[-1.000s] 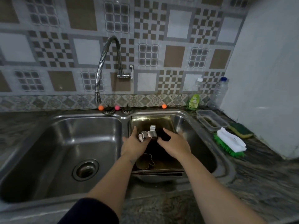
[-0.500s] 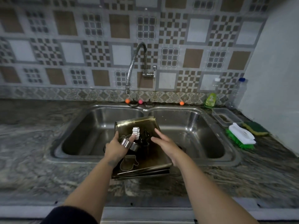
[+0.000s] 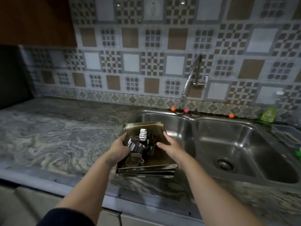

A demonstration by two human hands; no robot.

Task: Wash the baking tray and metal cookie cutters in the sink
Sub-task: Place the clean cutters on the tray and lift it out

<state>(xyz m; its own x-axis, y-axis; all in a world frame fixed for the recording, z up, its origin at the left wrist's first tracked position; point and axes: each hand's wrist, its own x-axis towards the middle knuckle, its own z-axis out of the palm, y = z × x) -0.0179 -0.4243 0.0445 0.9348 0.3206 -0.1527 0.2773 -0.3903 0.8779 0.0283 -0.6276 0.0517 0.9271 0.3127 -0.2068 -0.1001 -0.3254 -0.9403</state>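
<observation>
Both hands grip the baking tray (image 3: 143, 126) by its side edges, left hand (image 3: 119, 148) and right hand (image 3: 171, 146) curled closed, keeping the cookie cutters (image 3: 140, 142) aboard, left of the sink (image 3: 244, 144).

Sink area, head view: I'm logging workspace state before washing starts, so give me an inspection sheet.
Surface: grey marbled counter, bare on the left; double steel sink looks dry.
Job's things: baking tray held over the left basin's edge and the counter front; metal cookie cutters loose on it, one fluted ring upright.
Clutter: green soap bottle at the far right; small orange and pink balls behind the sink.
Grippers: left hand grips the tray's left edge and a fluted cutter; right hand holds the right edge.
Cables: nothing seen.
Surroundings: patterned tile wall; tap, no water seen running.
</observation>
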